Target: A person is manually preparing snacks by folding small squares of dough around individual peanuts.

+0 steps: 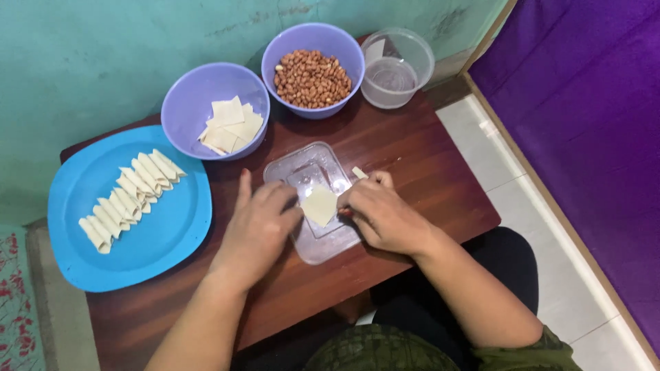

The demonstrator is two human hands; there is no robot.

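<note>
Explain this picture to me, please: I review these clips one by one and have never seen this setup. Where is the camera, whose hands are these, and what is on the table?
There is no machine here. One camera sits on a person's head and looks down at their own bare hands over a small dark wooden table.

The left hand and right hand together pinch a small pale dough square over a clear plastic lid.

On the left, a blue plate carries a row of folded dough pieces. Behind stand a purple bowl of flat dough squares, a purple bowl of peanuts and a clear tub of water.
</note>
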